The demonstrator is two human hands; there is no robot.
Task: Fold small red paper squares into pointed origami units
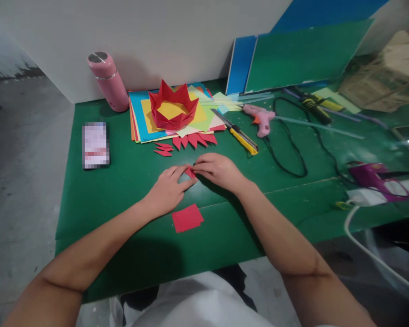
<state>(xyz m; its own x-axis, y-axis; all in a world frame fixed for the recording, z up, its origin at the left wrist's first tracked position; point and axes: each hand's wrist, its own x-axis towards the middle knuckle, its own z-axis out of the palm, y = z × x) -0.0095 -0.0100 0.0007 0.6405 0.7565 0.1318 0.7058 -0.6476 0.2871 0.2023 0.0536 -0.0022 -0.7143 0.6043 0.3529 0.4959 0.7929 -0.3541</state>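
Observation:
A small piece of red paper (190, 172) lies on the green table between my two hands, partly covered by fingers. My left hand (167, 188) presses on its left side with thumb and fingers. From the right, my right hand (220, 171) pinches its edge, fingers together. Nearer to me rests a short stack of red paper rectangles (187, 218). Beyond my hands are several folded red paper points (195, 141) and a few loose ones (162, 150). Behind them a red folded paper crown shape (175, 121) stands on coloured sheets.
Sheets of coloured paper (136, 118) lie at the back beside a pink bottle (109, 81). A yellow utility knife (243, 140) and a pink glue gun (261, 119) with a looping black cord sit to the right. A phone (95, 145) lies left; a power strip (364, 198) is far right.

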